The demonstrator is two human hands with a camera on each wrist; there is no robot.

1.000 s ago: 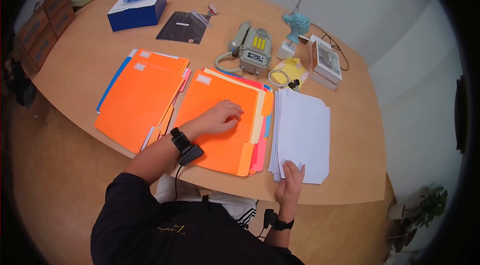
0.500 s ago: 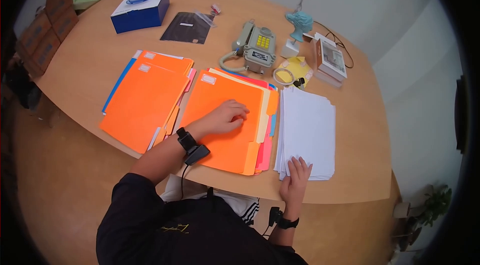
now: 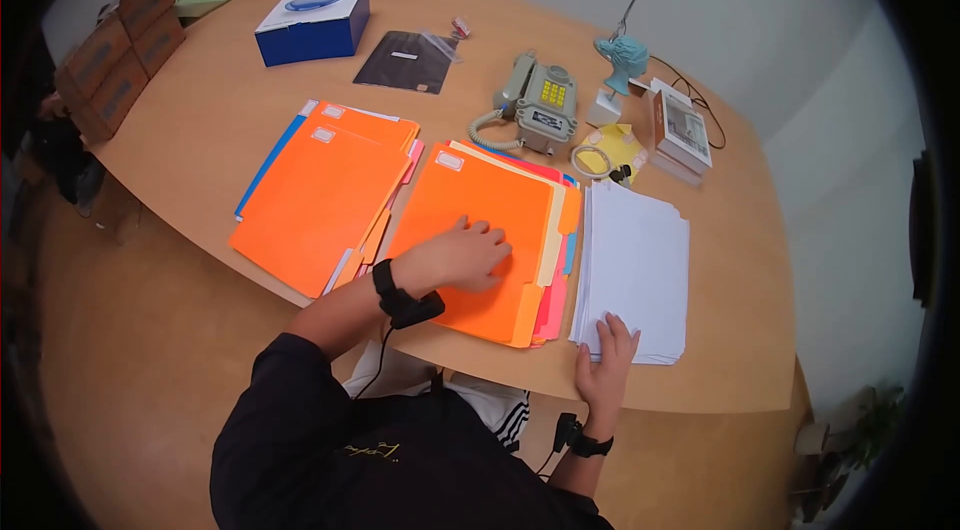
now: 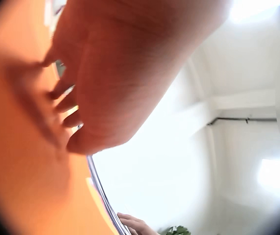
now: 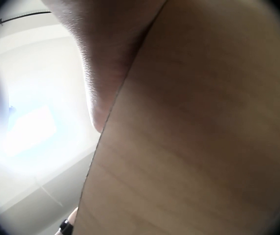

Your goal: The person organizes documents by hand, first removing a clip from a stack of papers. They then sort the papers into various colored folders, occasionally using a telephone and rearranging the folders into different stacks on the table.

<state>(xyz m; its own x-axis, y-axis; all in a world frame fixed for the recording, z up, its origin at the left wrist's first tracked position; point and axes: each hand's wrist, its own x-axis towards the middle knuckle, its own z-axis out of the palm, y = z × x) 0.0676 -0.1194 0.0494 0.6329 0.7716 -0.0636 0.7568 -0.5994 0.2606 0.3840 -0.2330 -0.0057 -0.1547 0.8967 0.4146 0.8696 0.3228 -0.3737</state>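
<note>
In the head view, the left hand (image 3: 468,256) lies palm down over the middle stack of orange folders (image 3: 478,195), its fingers relaxed and a little spread. The left wrist view has the fingertips of that hand (image 4: 105,83) down at the orange surface (image 4: 17,171). The right hand (image 3: 607,367) rests on the near left corner of the white paper stack (image 3: 640,260), fingers extended. From the right wrist view, part of the right hand (image 5: 108,58) shows at the wooden table edge; its fingers are hidden there. Neither hand grips anything.
Another orange folder stack (image 3: 320,195) lies to the left. Farther back are a blue-and-white box (image 3: 312,25), a dark folder (image 3: 405,62), a telephone (image 3: 545,105), a teal bust (image 3: 624,65), books (image 3: 682,130) and a tape roll (image 3: 590,162) on yellow paper.
The head view has shifted, so the table items appear farther right. The left hand's fingers look more spread over the folder. The right hand stays at the paper stack's near edge.
</note>
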